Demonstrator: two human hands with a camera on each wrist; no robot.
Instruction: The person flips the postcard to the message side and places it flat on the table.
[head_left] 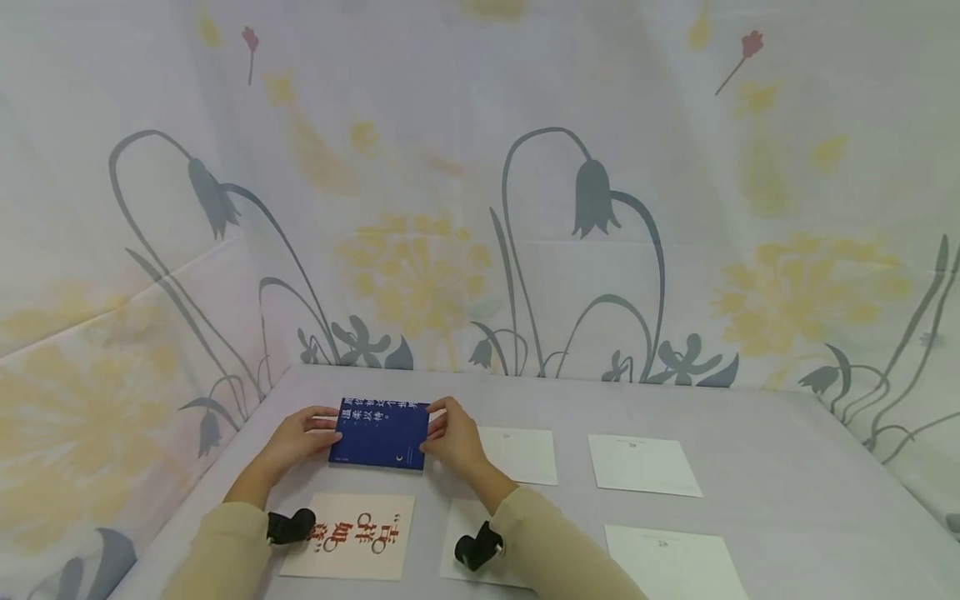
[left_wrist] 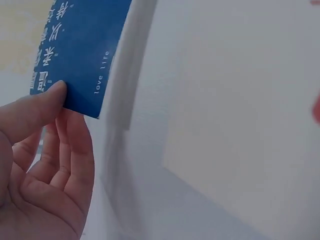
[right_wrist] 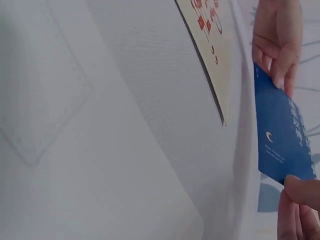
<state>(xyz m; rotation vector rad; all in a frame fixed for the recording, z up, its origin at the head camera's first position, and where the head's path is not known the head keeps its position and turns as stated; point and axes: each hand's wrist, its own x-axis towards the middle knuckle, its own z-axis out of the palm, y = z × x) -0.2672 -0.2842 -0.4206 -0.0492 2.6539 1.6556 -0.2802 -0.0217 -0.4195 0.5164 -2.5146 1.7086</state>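
Between both hands is a blue card printed with white characters and a small moon. My left hand pinches its left edge, thumb on the printed face and fingers behind. The right hand pinches the opposite edge in the same way. In the left wrist view the card shows the words "love life" near a corner. It is raised above the table in the right wrist view, where the card spans from one hand to the other. A cream card with red characters lies just nearer than it.
White cards lie on the pale tablecloth: one behind the right hand, another farther right, one at front right. A further white card is partly covered by the right forearm. A flower-printed cloth hangs behind.
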